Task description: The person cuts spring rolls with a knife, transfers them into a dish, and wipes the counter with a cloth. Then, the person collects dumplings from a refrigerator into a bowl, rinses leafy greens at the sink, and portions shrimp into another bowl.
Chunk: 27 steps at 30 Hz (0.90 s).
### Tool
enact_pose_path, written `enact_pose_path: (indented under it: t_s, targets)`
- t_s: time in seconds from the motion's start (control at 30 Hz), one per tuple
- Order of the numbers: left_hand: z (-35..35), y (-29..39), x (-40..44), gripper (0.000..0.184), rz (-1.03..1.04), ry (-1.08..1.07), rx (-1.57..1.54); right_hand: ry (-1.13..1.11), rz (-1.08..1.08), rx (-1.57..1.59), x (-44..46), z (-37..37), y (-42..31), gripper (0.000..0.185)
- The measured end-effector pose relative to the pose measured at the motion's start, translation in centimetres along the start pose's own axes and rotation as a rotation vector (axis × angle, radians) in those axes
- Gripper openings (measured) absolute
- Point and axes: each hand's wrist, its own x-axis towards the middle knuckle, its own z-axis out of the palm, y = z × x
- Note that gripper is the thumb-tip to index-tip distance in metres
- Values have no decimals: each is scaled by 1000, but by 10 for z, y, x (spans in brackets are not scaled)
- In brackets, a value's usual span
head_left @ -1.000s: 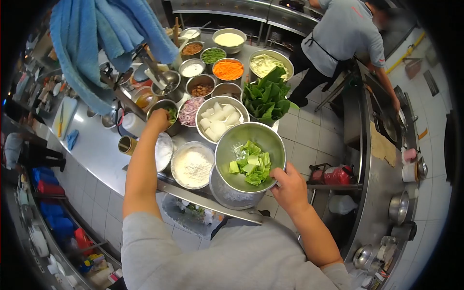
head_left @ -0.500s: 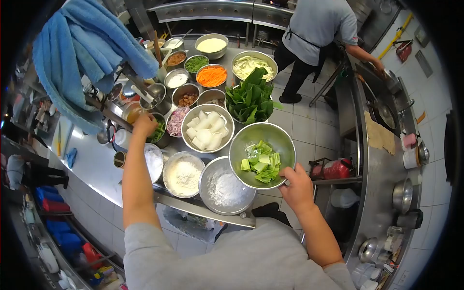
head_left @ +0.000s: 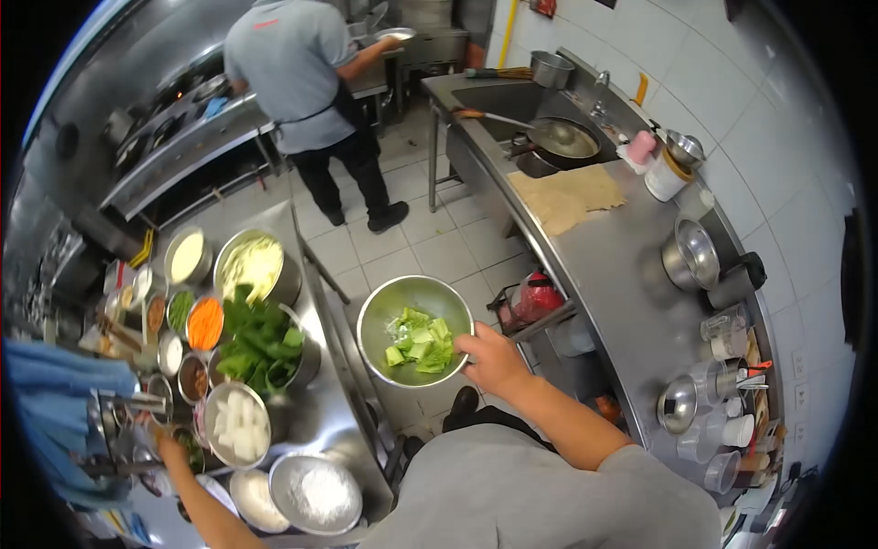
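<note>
My right hand (head_left: 496,360) grips the rim of a steel bowl (head_left: 378,318), its thumb over the edge. Chopped leafy greens (head_left: 422,342) lie inside the bowl, which hangs over the floor beside the steel table. My left hand (head_left: 170,450) reaches among the containers at the table's left, near the blue towels (head_left: 46,403); its fingers are blurred and partly hidden. Close to that arm stand a bowl of white chunks (head_left: 240,422), a bowl of white powder (head_left: 322,495) and a pot of large green leaves (head_left: 261,343).
Shredded carrot (head_left: 205,324) and shredded cabbage (head_left: 251,263) sit in containers on the table. A co-worker (head_left: 297,78) stands ahead, holding a plate. At right runs a steel counter (head_left: 604,265) with a sink, a pan (head_left: 564,139), a brown cloth (head_left: 565,196) and metal bowls.
The view has swung to the right, showing more of the sink counter. The bowl of greens stays in my right hand, now away from the table. The co-worker has turned and holds a plate.
</note>
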Motion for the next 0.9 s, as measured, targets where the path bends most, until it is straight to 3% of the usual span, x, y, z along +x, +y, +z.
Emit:
enact_pose_path:
  t_s: [0.1,0.23,0.33,0.37,0.47,0.6,0.63,0.67,0.7,0.73,0.8,0.83,0.9]
  targets:
    - [-87,53,16,34,-110,-151,97,19,112,-2,15,-31,53,23]
    - [-173,105,58,38,-125,228,-72,152,97,-26,48,-45,114,26]
    - [-329,311,67,36,17,222,-662,61,87,-36,91,-50,134,27]
    - [-357,367,73,34,85,283,-873,49,97,-15,110,-53,130,29]
    - [-405,508,94,30,385,320,-1123,44,93,35,164,-35,137,29]
    - [-384,685,140,35,853,93,-1117,77,-2,39,241,-17,144,26]
    - [-345,723,154,39,852,-48,-1124,90,3,6,260,-15,145,24]
    - [-345,773,163,44,896,-364,-1038,102,16,-28,276,-13,145,23]
    - [-314,847,179,54,1087,-570,-853,135,54,-48,306,-19,147,23]
    - [-279,876,181,63,1227,-456,-731,160,46,-59,324,-24,149,22]
    - [-250,932,179,71,1273,-348,-615,212,79,-86,350,-31,157,21]
    - [-241,959,183,71,1318,-358,-621,231,95,-146,358,-33,164,20]
    - [-228,1016,188,75,1172,-508,-437,300,84,-159,369,-43,183,19]
